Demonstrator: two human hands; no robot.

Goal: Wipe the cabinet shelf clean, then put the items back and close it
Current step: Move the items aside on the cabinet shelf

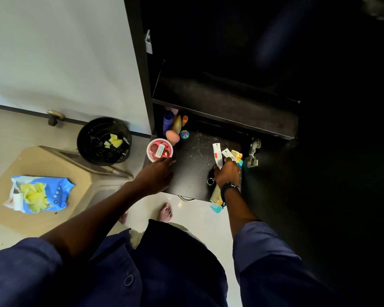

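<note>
As you stand over the open cabinet, your left hand is the one the coming move turns on. Its fingers are stretched out straight and close together, pinching nothing, with their tips at the near rim of the red-lidded tub; I cannot tell whether they touch it. The tub lies just beyond those tips, at about eleven o'clock from them, on the front left corner of the lower shelf. Being round, it has no long axis to line up with, so I judge a grip over the lid from your side should do. Your left hand is far nearer it than your right hand, which sits at three o'clock across the shelf and is full. Its fingers are curled round a bundle of tubes and combs, and a key ring hangs beside it. Pale specks show on the dark board between your hands, so the wiping looks unfinished. Farther back, at twelve o'clock from the tub, a cluster of bottles and a small blue-lidded pot stand at the shelf's back left. At nine o'clock, on the floor, a black bin holds a yellow wipe.
</note>
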